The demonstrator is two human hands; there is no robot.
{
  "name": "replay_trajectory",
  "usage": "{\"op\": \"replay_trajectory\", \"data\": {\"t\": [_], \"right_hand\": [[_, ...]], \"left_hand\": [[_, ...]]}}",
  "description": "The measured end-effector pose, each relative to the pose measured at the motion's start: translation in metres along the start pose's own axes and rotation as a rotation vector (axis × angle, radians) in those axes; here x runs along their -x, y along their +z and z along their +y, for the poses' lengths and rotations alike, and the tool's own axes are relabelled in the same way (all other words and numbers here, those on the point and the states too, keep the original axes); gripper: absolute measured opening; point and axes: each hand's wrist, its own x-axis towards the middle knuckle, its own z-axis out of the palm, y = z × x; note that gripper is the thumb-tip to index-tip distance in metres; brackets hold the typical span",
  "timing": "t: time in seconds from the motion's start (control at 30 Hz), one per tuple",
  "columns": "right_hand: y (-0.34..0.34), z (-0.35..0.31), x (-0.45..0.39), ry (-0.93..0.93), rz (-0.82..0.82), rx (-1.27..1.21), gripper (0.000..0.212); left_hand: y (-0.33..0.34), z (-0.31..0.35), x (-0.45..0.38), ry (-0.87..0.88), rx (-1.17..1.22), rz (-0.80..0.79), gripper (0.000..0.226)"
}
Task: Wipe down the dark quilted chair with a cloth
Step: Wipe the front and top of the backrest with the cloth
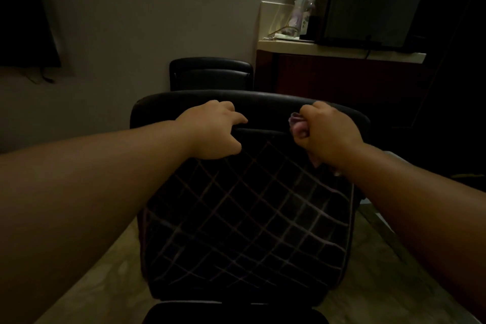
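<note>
Behind, second chair (210, 73) beside counter (339, 50).

chair (244, 218): dark upholstery, quilted in a diamond grid of pale stitched lines; looks like matt leather or imitation leather, cannot tell which. top roll of backrest (263, 98) smooth, faint sheen. cloth (295, 121): soft, crumpled, pale purple-pink fabric, bunched in the right hand (331, 134). second chair (210, 73) behind: smooth dark padding, slight gloss on edges. floor (105, 284): pale, polished stone-like tile, mottled. cabinet (342, 79): reddish wood front, light smooth top. spray bottle (302, 5): translucent plastic. wall (157, 21): matt paint.
</note>
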Motion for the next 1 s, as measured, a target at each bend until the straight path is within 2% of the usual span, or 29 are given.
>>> {"op": "replay_trajectory", "data": {"t": [0.13, 0.27, 0.4, 0.5, 0.6, 0.67, 0.77, 0.87, 1.0], "right_hand": [[0.007, 0.000, 0.010, -0.098, 0.000, 0.000, 0.015], [0.015, 0.000, 0.031, -0.234, -0.152, 0.144, 0.011], [0.016, -0.002, 0.023, -0.193, -0.048, 0.118, 0.007], [0.015, -0.007, 0.006, -0.089, 0.048, 0.077, 0.014], [0.018, -0.010, 0.003, -0.070, 0.052, 0.029, 0.016], [0.020, -0.010, 0.012, -0.164, 0.013, 0.020, 0.011], [0.019, -0.011, 0.023, -0.284, -0.133, 0.123, 0.008], [0.015, -0.011, 0.012, -0.196, -0.042, 0.100, 0.007], [0.017, -0.011, -0.009, -0.068, 0.060, 0.051, 0.016]], "left_hand": [[0.001, -0.013, 0.002, -0.070, 0.037, -0.004, 0.061], [0.003, -0.013, -0.002, -0.070, 0.088, -0.018, 0.057], [-0.002, -0.005, -0.007, -0.141, 0.075, -0.062, 0.066], [-0.001, -0.007, -0.008, -0.160, 0.115, -0.060, 0.071], [-0.002, -0.015, -0.007, -0.182, 0.195, -0.059, 0.074], [-0.002, -0.018, -0.009, -0.206, 0.209, -0.054, 0.079], [-0.001, -0.019, -0.011, -0.209, 0.232, -0.055, 0.081], [0.001, -0.022, -0.013, -0.214, 0.279, -0.040, 0.081], [0.003, -0.029, -0.015, -0.230, 0.309, -0.040, 0.085]]}}
